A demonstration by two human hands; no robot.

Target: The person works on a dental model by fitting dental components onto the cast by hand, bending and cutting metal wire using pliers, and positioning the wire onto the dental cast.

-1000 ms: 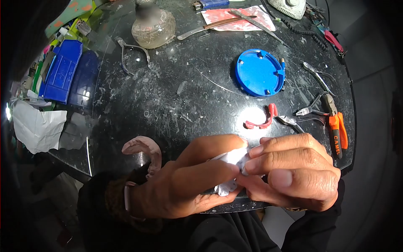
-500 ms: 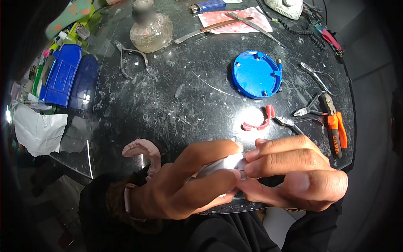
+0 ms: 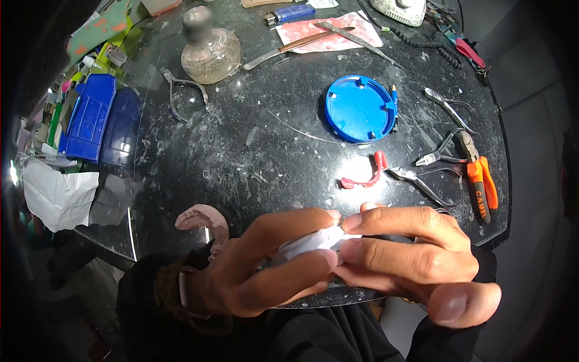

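Note:
Between the fingers of my left hand [image 3: 265, 256] is a white plaster dental cast [image 3: 316, 241], held low over the table's near edge. Most of the cast is covered by the fingers. From the other side, the fingertips of my right hand [image 3: 416, 253] pinch its right end, while the right thumb stands away from it. Whether something small sits between those fingertips cannot be made out. Beside my left wrist lies a pink horseshoe-shaped plaster piece [image 3: 205, 216]. A red curved wax rim [image 3: 377, 172] rests on the table beyond my right hand.
Several pliers lie at the right, including orange-handled cutters [image 3: 481, 181]. A round blue lid [image 3: 360, 110] and a thin wire [image 3: 301, 131] are mid-table. Farther back are a glass burner [image 3: 211, 57] and knives on a pink-stained sheet [image 3: 362, 39]. Crumpled paper [image 3: 60, 196] lies left.
My right thumb has swung down and away from the cast, and the right fingers have shifted along its end. The left hand keeps its hold. The view has moved slightly.

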